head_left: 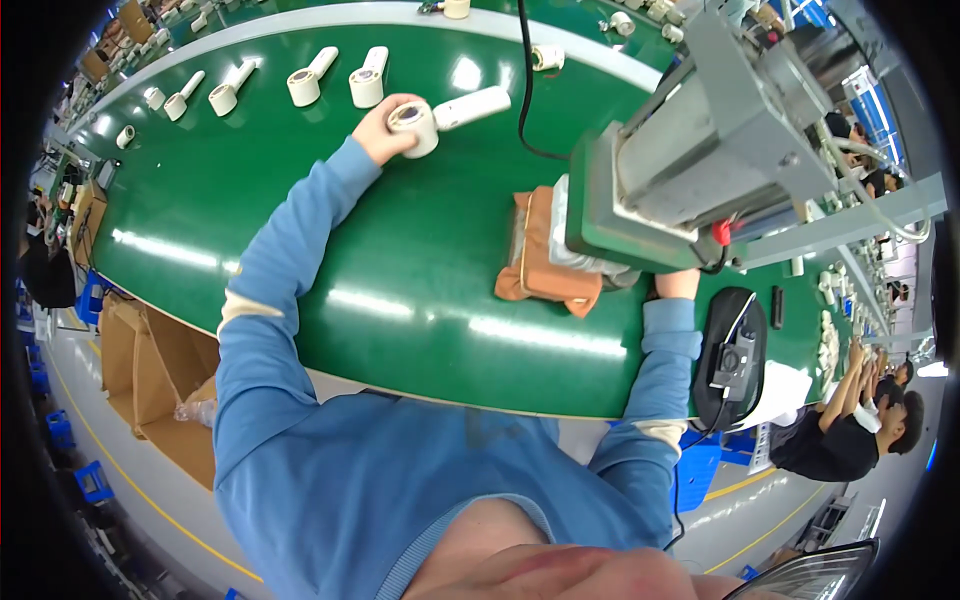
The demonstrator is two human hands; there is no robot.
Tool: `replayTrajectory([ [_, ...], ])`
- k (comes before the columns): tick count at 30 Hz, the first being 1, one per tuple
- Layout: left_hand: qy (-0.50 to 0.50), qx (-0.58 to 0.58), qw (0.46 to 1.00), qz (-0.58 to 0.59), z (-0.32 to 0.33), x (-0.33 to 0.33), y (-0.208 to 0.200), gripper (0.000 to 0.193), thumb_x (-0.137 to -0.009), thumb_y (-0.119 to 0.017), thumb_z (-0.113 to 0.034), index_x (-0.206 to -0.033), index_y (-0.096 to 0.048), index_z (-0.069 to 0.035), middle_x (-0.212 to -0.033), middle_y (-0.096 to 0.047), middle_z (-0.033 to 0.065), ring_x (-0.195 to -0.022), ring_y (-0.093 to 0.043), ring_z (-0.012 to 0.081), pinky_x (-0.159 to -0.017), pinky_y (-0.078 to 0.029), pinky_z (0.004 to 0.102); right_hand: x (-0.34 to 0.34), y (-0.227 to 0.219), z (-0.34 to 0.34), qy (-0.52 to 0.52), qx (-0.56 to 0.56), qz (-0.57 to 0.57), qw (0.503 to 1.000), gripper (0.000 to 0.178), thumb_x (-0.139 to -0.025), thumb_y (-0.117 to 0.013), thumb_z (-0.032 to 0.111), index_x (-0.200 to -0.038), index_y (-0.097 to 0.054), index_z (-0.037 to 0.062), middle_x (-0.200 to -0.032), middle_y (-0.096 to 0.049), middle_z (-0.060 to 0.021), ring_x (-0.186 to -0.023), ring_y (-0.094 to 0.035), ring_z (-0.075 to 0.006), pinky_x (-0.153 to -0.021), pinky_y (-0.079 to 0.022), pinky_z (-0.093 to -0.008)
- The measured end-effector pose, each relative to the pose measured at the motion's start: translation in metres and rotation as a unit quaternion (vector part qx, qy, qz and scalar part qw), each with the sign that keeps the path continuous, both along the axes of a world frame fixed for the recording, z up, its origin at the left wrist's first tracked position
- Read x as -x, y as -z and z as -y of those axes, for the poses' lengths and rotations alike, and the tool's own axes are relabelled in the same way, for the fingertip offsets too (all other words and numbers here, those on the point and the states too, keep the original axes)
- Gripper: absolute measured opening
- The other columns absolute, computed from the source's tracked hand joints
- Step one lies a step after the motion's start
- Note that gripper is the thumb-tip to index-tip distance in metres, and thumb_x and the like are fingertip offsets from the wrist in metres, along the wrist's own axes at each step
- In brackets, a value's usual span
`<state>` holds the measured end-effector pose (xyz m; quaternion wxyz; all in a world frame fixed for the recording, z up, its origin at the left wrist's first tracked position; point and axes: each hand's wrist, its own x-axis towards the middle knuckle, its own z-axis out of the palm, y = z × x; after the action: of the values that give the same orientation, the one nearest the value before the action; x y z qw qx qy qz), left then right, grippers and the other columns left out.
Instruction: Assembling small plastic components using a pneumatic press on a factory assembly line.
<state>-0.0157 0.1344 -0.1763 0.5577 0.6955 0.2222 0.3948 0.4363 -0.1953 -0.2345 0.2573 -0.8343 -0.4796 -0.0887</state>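
Observation:
My left hand (376,132) is closed round the round head of a white hair dryer (424,132), whose handle points right over the green table. A bench press (660,170) with a grey metal body stands to the right. Beneath its head lies a brown cloth-wrapped block (548,250), with something in clear plastic beside it. My right hand (678,284) reaches in at the press's lower right side; its fingers are hidden behind the machine, so what it touches does not show.
Several more white hair dryers (305,84) lie along the far left of the green table (200,200). A black cable (524,90) hangs at the back. Right of my right arm sits a black pad with a grey control box (735,362). Cardboard boxes (150,370) stand at left; co-workers sit far right.

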Motion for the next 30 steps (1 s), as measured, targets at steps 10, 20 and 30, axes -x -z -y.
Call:
replayTrajectory([
  [10, 0.147, 0.013, 0.986, 0.072, 0.12, 0.018, -0.015, 0.056, -0.06, -0.061, 0.002, -0.112, -0.043, -0.003, -0.101, -0.059, 0.0113, -0.092, -0.057, 0.0188, -0.083, -0.046, 0.0271, 0.047, -0.014, -0.002, 0.036, 0.038, 0.106, 0.993, 0.037, -0.081, -0.056, 0.027, -0.105, -0.062, -0.0008, -0.103, -0.063, -0.0235, -0.086, -0.058, -0.0446, -0.072, -0.047, -0.0459],
  [20, 0.1, -0.047, 0.994, 0.001, 0.147, -0.031, -0.007, 0.056, -0.062, -0.059, 0.004, -0.114, -0.04, -0.004, -0.1, -0.058, 0.0121, -0.091, -0.056, 0.0199, -0.084, -0.045, 0.0301, 0.056, -0.025, 0.002, 0.055, 0.08, 0.074, 0.993, 0.032, -0.075, -0.061, 0.02, -0.1, -0.061, 0.0007, -0.096, -0.063, -0.0196, -0.081, -0.058, -0.0401, -0.071, -0.048, -0.0442],
  [30, 0.152, -0.012, 0.987, 0.053, 0.151, -0.037, -0.009, 0.059, -0.063, -0.061, 0.005, -0.117, -0.04, -0.005, -0.105, -0.059, 0.0139, -0.096, -0.057, 0.0211, -0.087, -0.045, 0.0307, 0.055, -0.015, -0.002, 0.073, 0.058, 0.121, 0.988, 0.028, -0.076, -0.06, 0.022, -0.095, -0.063, 0.0014, -0.088, -0.065, -0.0176, -0.078, -0.057, -0.0384, -0.07, -0.048, -0.0424],
])
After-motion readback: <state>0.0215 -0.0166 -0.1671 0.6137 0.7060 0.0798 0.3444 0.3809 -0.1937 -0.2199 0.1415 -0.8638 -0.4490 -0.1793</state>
